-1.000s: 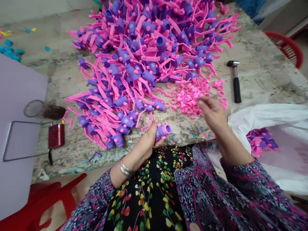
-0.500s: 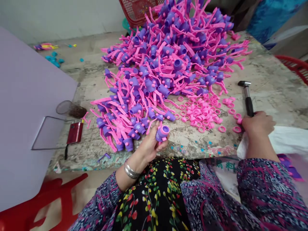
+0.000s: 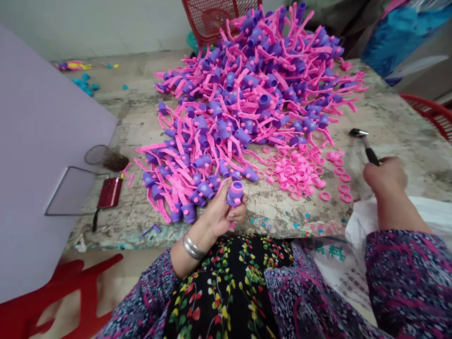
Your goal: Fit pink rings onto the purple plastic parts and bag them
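Nearest, at the table's [image 3: 271, 214] near edge, the left hand [image 3: 223, 212] is closed around a purple piece [image 3: 234, 195] whose round mouth faces up, with a pink ring [image 3: 237, 186] about it. To the right, well apart, the right hand [image 3: 386, 176] has its fingers curled about the near end of the hammer [image 3: 370, 153], just beyond a white sack [image 3: 367, 219]. The hammer's long axis slants from the hand toward the far left, its head at the far end; from that head, the purple piece lies left and nearer, with loose pink rings [image 3: 293, 172] between and a little farther. The left hand is the nearer to the piece, the right alone on the hammer. Past the rings spreads a heap of purple and pink parts [image 3: 243, 110], and behind it a red basket [image 3: 212, 21], cut off by the top edge. The left fingers and palm hide the piece's lower part; the right hand's fingertips and the handle's end are out of sight, and whether the hammer touches the table is hard to tell.
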`<state>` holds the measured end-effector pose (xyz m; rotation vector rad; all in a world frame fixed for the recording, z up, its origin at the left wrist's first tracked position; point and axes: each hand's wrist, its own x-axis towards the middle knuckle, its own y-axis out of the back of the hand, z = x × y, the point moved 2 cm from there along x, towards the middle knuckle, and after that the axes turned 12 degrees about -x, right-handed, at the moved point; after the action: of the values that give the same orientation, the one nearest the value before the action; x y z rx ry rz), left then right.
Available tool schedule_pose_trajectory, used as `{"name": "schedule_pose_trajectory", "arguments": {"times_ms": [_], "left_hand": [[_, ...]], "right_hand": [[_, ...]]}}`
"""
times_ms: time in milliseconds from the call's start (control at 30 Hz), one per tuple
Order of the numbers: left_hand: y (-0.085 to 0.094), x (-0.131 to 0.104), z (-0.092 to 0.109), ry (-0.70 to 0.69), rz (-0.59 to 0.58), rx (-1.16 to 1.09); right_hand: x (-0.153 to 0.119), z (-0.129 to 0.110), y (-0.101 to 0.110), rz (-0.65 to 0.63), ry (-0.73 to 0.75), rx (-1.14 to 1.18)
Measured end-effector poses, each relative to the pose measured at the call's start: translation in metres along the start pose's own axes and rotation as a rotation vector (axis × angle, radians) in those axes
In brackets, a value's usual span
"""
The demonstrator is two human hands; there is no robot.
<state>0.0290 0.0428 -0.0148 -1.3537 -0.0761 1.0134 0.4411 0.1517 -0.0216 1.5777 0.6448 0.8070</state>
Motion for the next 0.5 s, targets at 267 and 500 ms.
{"name": "schedule_pose_trajectory", "arguments": {"times_ms": [267,500], "left_hand": [[-0.001,0.01,0.006,-0.064,0.122,-0.023],[-0.009,0.015,0.01,-0.099,0.235,0.062]], "right_hand": [[-0.156,-0.03,0.059,-0.244,0.382,0.475],[-0.218,-0.021,0.064,-0.122,0.641,0.602]]}}
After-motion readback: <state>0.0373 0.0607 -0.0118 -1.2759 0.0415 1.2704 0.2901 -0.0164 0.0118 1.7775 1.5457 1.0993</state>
